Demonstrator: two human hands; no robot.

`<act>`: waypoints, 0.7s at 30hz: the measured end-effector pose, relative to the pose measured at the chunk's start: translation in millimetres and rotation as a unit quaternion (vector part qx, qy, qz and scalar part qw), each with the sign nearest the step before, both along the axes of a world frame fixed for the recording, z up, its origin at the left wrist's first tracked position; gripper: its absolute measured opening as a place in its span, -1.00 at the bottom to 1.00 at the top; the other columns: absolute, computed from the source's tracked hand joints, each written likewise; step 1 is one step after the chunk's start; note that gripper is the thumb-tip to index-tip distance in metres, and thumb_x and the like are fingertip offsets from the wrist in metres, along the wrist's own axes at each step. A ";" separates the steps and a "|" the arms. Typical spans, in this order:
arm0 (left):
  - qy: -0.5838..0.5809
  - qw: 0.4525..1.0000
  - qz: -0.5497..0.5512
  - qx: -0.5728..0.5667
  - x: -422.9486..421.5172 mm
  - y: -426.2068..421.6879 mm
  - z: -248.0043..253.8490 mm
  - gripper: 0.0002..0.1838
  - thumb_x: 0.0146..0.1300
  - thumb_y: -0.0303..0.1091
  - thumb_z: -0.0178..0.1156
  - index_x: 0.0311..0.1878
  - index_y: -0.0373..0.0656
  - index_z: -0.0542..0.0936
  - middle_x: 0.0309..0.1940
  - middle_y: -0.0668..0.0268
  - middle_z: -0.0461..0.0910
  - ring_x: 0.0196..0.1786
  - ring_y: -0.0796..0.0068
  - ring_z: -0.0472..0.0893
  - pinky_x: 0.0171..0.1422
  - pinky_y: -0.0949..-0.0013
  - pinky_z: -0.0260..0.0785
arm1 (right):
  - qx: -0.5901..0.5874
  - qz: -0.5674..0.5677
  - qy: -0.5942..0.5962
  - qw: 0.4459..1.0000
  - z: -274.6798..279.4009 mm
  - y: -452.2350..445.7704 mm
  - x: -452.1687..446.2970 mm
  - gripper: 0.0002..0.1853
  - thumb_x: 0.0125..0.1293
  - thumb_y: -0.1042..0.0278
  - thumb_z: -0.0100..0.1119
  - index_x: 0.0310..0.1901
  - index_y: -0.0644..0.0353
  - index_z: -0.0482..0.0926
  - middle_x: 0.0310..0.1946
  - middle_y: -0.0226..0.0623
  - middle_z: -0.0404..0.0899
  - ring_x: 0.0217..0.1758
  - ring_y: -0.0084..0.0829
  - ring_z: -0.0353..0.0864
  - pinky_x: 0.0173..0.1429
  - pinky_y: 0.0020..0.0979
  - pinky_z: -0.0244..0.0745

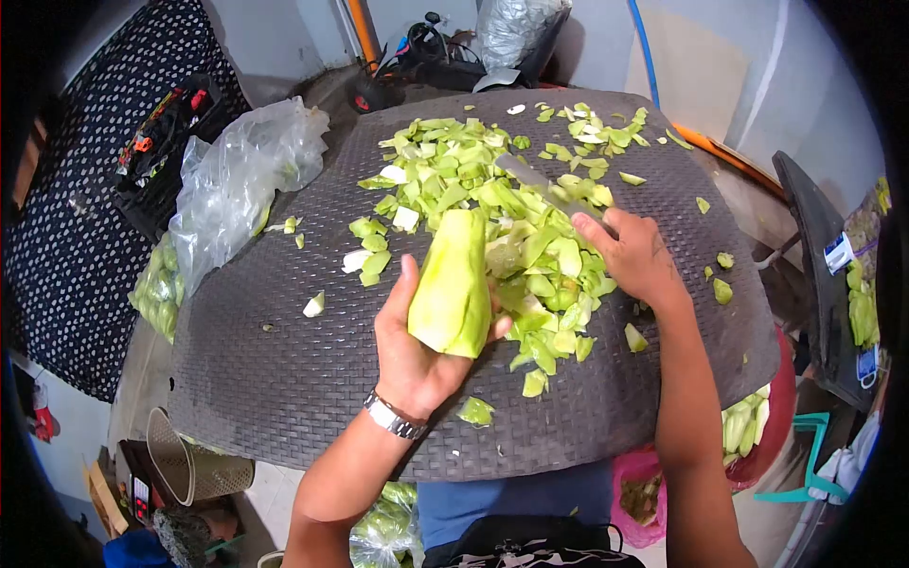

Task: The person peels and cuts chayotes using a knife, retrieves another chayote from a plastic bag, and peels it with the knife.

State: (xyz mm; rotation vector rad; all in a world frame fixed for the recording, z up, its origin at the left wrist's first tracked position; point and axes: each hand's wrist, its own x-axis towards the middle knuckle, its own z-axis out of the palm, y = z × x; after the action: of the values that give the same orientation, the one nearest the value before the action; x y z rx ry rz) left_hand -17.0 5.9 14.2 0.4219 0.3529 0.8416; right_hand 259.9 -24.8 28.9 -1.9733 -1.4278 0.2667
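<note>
A peeled, pale green chayote-like vegetable (450, 289) rests upright in my left hand (417, 355), whose fingers wrap round its lower part. A metal watch is on that wrist. To the right, my right hand (630, 256) is closed on a knife (540, 182), its blade pointing up and left over the peelings. A large heap of green peelings (454, 156) spreads over the middle of the dark woven tabletop (312, 398), between and beyond my hands.
A clear plastic bag (241, 175) lies at the table's left edge, near a black crate (166, 142). A red tub (778, 417) with peeled pieces and a pink bag (639, 502) stand below right. A beige basket (194, 464) is lower left.
</note>
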 end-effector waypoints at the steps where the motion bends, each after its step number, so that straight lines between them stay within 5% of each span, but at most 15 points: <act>1: 0.032 0.999 0.044 -0.001 1.2 -1.1 1.5 -0.18 0.55 0.37 -0.05 0.41 -0.26 0.48 0.09 0.14 0.67 0.01 0.17 0.70 0.07 0.08 0.61 | -0.033 0.007 0.023 0.999 7.8 -2.9 -7.6 -0.36 0.49 -0.12 0.32 -0.49 0.37 0.45 -0.64 -0.10 0.38 -0.51 -0.39 0.25 -0.36 -0.19 0.30; 4: 0.156 0.979 0.119 0.049 5.1 8.1 -2.7 -0.20 0.54 0.38 -0.01 0.40 -0.22 0.49 0.11 0.15 0.68 0.12 0.20 0.70 0.26 0.05 0.57 | -0.068 0.032 0.077 0.994 11.2 -6.5 -23.0 -0.27 0.39 -0.32 0.35 -0.51 0.36 0.53 -0.65 -0.15 0.45 -0.53 -0.39 0.44 -0.33 -0.20 0.44; 8: 0.129 0.989 0.057 0.040 -5.5 13.7 -3.8 -0.41 0.60 0.14 0.05 0.36 -0.20 0.51 0.13 0.12 0.69 0.14 0.20 0.71 0.27 0.03 0.59 | 0.027 0.190 0.079 0.978 12.3 -20.1 -59.0 -0.31 0.31 -0.35 0.41 -0.38 0.32 0.58 -0.62 -0.10 0.56 -0.56 -0.30 0.60 -0.37 -0.15 0.51; 9: 0.123 0.984 0.124 -0.021 1.5 2.9 7.8 -0.46 0.58 0.09 0.07 0.30 -0.20 0.55 0.06 0.08 0.71 0.04 0.18 0.75 0.22 0.04 0.61 | 0.048 0.221 0.036 0.973 9.3 -24.0 -67.5 -0.30 0.28 -0.38 0.42 -0.33 0.30 0.59 -0.59 -0.09 0.59 -0.53 -0.24 0.65 -0.35 -0.13 0.55; 12: 0.083 0.996 0.019 -0.024 -7.0 15.1 -6.8 -0.45 0.58 0.12 0.06 0.26 -0.17 0.59 0.00 0.09 0.73 -0.01 0.20 0.76 0.20 0.07 0.62 | 0.095 0.284 -0.084 0.950 0.4 -34.4 -93.0 -0.19 0.13 -0.52 0.44 -0.17 0.26 0.57 -0.46 -0.04 0.70 -0.38 0.01 0.79 -0.22 -0.05 0.70; 21: 0.027 1.000 0.006 -0.012 7.3 -5.9 13.7 -0.40 0.60 0.23 -0.01 0.26 -0.13 0.59 -0.07 0.18 0.72 -0.01 0.27 0.75 0.19 0.13 0.61 | 0.087 0.285 -0.124 0.946 -6.2 -36.2 -102.8 -0.10 0.11 -0.61 0.37 -0.17 0.32 0.53 -0.38 0.02 0.72 -0.34 0.08 0.80 -0.22 -0.01 0.71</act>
State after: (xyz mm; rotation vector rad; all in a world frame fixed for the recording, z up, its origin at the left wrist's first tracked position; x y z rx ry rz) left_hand -9.7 0.0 27.9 0.4201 0.4155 0.8380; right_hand 157.0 -61.0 22.8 -1.4518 -2.0975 0.1394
